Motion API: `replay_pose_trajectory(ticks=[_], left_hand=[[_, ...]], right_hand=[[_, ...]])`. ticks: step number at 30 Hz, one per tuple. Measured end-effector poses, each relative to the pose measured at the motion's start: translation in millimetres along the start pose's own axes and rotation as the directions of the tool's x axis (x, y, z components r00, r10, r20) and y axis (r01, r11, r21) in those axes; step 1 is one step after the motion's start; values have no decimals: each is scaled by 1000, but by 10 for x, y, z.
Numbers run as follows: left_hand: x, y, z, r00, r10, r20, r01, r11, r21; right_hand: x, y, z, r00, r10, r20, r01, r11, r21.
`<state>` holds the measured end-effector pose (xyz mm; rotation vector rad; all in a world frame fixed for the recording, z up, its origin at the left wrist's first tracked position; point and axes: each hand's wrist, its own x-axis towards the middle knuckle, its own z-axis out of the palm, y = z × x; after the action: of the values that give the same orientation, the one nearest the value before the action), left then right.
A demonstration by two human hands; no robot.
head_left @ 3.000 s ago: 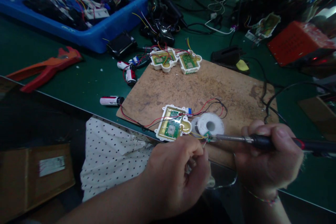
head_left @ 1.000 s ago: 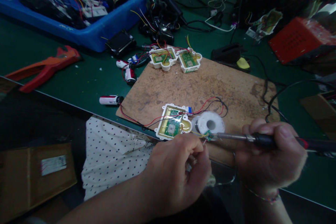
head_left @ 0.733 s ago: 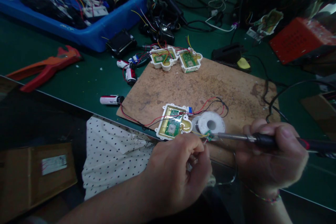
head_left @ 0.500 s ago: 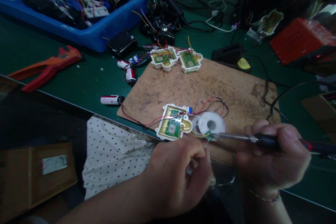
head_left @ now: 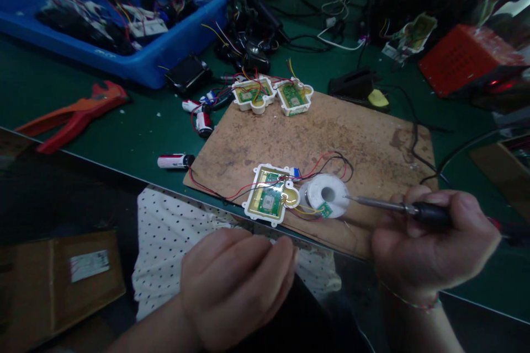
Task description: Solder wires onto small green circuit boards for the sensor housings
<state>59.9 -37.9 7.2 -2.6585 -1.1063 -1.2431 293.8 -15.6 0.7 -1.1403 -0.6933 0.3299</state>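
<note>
My right hand [head_left: 434,237] grips a soldering iron [head_left: 433,214], its metal tip pointing left beside the solder spool [head_left: 329,195]. A tiny green circuit board [head_left: 325,209] leans against the spool, joined by thin yellow wires to a white open housing [head_left: 268,194] with a green board inside. My left hand [head_left: 242,281] hangs in front of the bench edge, below the housing, with curled fingers; whatever they may hold is hidden. Red and black wires run from the housing to a cylindrical battery [head_left: 175,161] on the left.
The brown work board [head_left: 343,132] lies on the green bench. Two more housings [head_left: 253,94] sit at its far edge. Orange-handled pliers [head_left: 83,113], a blue bin [head_left: 161,66] of wired parts, a black iron stand [head_left: 351,85] and an orange box [head_left: 467,60] surround it.
My left hand has moved left and down, away from the small circuit board. The iron's tip has come off that board and shifted slightly up and right.
</note>
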Motion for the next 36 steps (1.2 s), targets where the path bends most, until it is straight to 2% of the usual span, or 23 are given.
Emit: replay_pose_trajectory(ticks=[4, 9, 13, 21, 30, 36], left_hand=[[178, -29, 36, 983, -164, -76, 161, 986, -49], [273, 8, 194, 975, -221, 23, 222, 966, -132], [282, 11, 214, 968, -252, 22, 252, 953, -166], [294, -39, 199, 969, -223, 103, 243, 930, -275], [336, -84, 288, 970, -202, 134, 237, 908, -345], [391, -133, 289, 977, -109, 182, 172, 909, -379]], right_hand=[[-9, -24, 11, 999, 37, 9, -37, 999, 0], [0, -14, -19, 996, 83, 31, -83, 996, 12], [2, 11, -32, 997, 77, 4, -77, 997, 22], [-7, 7, -38, 996, 90, -13, -90, 996, 17], [7, 28, -45, 995, 95, -35, -94, 995, 33], [1, 3, -40, 997, 74, -16, -74, 996, 45]])
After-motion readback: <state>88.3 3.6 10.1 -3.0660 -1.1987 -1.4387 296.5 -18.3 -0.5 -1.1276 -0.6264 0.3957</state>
